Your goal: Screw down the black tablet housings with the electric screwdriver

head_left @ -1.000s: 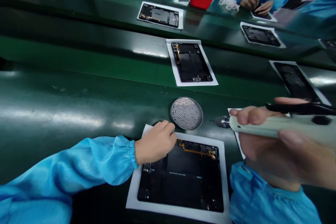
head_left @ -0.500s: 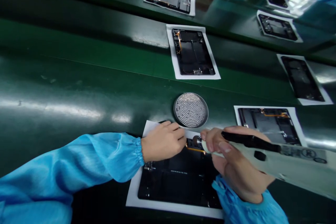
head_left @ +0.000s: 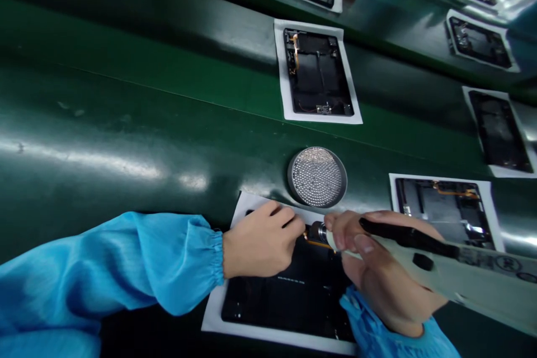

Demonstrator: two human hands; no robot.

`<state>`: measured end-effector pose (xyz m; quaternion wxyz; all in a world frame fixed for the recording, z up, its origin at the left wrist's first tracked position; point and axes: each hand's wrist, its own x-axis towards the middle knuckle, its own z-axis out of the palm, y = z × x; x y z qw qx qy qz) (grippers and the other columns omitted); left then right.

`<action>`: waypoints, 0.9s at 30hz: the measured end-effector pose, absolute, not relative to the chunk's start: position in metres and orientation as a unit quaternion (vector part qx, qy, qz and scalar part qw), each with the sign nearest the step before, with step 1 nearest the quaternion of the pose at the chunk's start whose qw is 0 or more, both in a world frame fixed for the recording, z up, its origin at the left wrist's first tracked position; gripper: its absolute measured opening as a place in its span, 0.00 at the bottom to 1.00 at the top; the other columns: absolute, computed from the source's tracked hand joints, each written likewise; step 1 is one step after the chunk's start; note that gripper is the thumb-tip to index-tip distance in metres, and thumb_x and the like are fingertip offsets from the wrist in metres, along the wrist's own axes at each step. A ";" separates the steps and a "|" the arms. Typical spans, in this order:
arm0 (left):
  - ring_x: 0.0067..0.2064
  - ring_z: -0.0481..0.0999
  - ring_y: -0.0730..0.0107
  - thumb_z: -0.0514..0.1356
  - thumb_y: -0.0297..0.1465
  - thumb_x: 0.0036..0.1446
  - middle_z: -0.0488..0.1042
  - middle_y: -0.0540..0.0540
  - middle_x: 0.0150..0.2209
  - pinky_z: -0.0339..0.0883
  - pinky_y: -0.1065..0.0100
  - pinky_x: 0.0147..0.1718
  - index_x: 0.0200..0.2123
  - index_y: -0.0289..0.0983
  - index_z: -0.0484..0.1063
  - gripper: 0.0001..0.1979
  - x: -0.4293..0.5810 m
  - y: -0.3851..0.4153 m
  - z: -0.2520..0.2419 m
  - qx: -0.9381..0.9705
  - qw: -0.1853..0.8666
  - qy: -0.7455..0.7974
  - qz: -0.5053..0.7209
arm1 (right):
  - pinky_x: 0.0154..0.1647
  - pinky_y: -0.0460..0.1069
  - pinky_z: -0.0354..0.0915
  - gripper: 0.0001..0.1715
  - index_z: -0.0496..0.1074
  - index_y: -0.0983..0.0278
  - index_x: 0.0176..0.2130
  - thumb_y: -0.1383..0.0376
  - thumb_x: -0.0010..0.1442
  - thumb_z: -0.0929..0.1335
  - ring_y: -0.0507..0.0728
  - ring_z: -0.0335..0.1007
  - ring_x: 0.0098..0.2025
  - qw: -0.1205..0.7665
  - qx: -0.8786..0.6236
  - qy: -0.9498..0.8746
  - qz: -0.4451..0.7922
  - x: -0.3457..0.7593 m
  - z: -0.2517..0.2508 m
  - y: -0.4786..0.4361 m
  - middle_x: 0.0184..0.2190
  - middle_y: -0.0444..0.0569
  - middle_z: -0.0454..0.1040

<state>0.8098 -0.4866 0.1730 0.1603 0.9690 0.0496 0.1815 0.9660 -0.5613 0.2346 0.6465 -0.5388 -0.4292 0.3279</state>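
Note:
My right hand [head_left: 377, 268] is wrapped round a pale electric screwdriver [head_left: 453, 268] with a black lever. The driver's metal nose points left, over the upper part of an opened black tablet [head_left: 289, 302]. The tablet lies on a white sheet [head_left: 215, 313] in front of me. My left hand [head_left: 264, 240] rests over the tablet's upper left, its fingers curled and closed right beside the driver's nose. Those fingertips are turned away, so anything in them is hidden. An orange ribbon cable [head_left: 319, 244] shows just under the driver.
A round metal dish [head_left: 318, 177] with a dimpled, perforated face stands just beyond the tablet. More opened tablets lie on white sheets: one straight ahead [head_left: 321, 72], one right of my right hand [head_left: 444, 207], several farther off. The worktop [head_left: 104, 123] is glossy green.
The view has shifted, so the farther things sit more to the right. My left hand has moved slightly, its fingertips now closer to the driver's nose. The right hand keeps its hold.

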 end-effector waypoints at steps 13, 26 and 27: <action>0.40 0.69 0.57 0.57 0.26 0.66 0.73 0.39 0.41 0.60 0.57 0.35 0.33 0.31 0.76 0.11 0.810 -0.488 0.170 0.966 0.163 0.048 0.194 | 0.37 0.57 0.73 0.17 0.74 0.59 0.43 0.76 0.57 0.68 0.53 0.67 0.25 0.635 -0.544 -0.430 0.342 0.964 0.234 -0.561 0.24 0.41 0.70; 0.40 0.73 0.57 0.53 0.26 0.68 0.74 0.37 0.42 0.66 0.56 0.38 0.47 0.27 0.75 0.13 0.807 -0.486 0.172 0.969 0.131 0.040 0.207 | 0.39 0.58 0.73 0.15 0.75 0.57 0.42 0.72 0.55 0.72 0.56 0.72 0.32 0.668 -0.561 -0.411 0.266 0.985 0.247 -0.537 0.29 0.44 0.73; 0.40 0.73 0.57 0.53 0.27 0.68 0.74 0.36 0.43 0.66 0.55 0.39 0.48 0.27 0.75 0.13 0.807 -0.486 0.172 0.970 0.129 0.039 0.202 | 0.39 0.57 0.72 0.14 0.75 0.57 0.40 0.71 0.54 0.73 0.56 0.71 0.32 0.678 -0.561 -0.397 0.260 0.986 0.248 -0.525 0.28 0.43 0.73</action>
